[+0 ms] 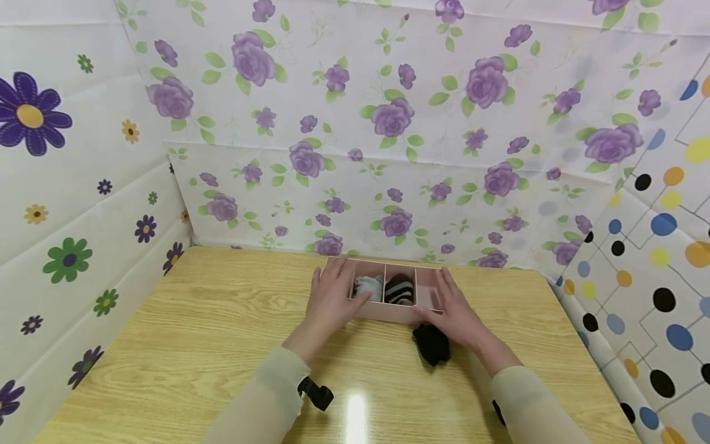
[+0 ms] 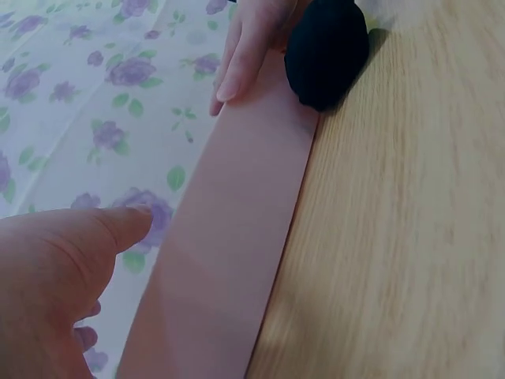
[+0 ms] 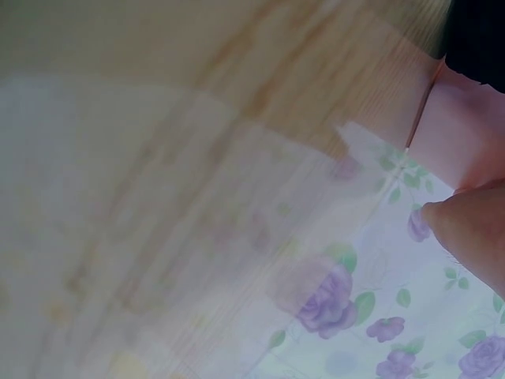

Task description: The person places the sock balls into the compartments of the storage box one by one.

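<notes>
A long pink divided box [image 1: 383, 312] stands on the table near its back edge. One compartment holds a rolled light grey sock [image 1: 368, 287], the one beside it a dark striped sock [image 1: 400, 288]. The compartment at the right shows its bare pink bottom. My left hand [image 1: 331, 296] lies over the box's left end, fingers towards the back rim and thumb extended along the front. At the right end my right hand [image 1: 456, 311] touches the box with straight fingers, its thumb by the front rim. A balled black sock [image 1: 431, 344] lies right before the box, beneath the right hand.
The wood-grain table [image 1: 233, 333] extends to both sides and in front of the box. A cloth with purple roses [image 1: 388, 123] hangs close behind it. Flower-patterned [image 1: 72, 185] and dotted sheets [image 1: 660, 277] stand along the left and right sides.
</notes>
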### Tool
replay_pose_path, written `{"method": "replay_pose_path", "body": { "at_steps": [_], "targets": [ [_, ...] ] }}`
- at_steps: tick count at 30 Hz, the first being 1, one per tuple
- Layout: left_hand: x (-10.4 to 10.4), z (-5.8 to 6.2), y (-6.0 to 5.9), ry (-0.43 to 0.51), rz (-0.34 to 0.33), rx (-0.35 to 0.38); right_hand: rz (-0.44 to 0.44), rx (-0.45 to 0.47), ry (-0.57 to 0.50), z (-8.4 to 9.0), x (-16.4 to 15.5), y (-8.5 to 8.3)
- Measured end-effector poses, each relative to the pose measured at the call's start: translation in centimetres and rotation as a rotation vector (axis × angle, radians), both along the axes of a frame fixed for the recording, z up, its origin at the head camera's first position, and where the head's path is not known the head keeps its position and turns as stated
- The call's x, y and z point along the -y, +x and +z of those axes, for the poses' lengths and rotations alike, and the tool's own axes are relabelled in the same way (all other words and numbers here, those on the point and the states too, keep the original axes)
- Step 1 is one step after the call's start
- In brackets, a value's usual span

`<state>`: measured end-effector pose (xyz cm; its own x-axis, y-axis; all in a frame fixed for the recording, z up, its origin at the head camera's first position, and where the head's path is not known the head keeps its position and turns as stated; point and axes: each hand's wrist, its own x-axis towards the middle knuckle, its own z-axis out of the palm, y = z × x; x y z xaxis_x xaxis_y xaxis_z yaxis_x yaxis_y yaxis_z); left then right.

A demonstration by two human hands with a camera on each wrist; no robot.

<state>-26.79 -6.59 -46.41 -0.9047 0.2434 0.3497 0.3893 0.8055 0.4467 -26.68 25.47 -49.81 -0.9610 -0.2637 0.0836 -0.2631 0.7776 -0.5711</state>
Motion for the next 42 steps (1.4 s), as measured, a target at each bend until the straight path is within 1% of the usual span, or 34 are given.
{"method": "replay_pose_path", "body": {
  "at_steps": [7,11,16,21,26,29,34,37,42],
  "targets": [
    [1.5,-0.6,0.2,0.038,0.031,0.021,-0.001,0.008,0.008,0.0,0.0,0.1],
    [2.1,-0.9,0.3,0.046,0.041,0.051,0.008,-0.005,0.009,0.2,0.1,0.2],
    [2.6,-1.1,0.3,0.064,0.036,0.074,0.018,-0.012,0.009,0.4,-0.1,0.1],
    [3.1,-1.5,0.1,0.062,0.026,0.098,0.03,-0.003,0.005,0.4,-0.2,-0.1],
    [3.4,-1.9,-0.1,0.077,0.013,0.114,0.034,0.008,-0.004,0.5,-0.1,-0.2],
    [3.4,-2.0,-0.1,0.082,0.015,0.128,0.035,0.014,-0.008,0.4,-0.1,-0.2],
    [3.4,-2.1,-0.1,0.081,0.016,0.172,0.031,0.019,-0.007,0.3,-0.1,-0.3],
    [3.5,-2.1,-0.1,0.1,0.01,0.178,0.027,0.026,-0.008,0.2,-0.1,-0.2],
    [3.6,-2.3,-0.2,0.109,0.023,0.216,0.021,0.04,-0.02,0.1,-0.2,-0.1]
  ]
}}
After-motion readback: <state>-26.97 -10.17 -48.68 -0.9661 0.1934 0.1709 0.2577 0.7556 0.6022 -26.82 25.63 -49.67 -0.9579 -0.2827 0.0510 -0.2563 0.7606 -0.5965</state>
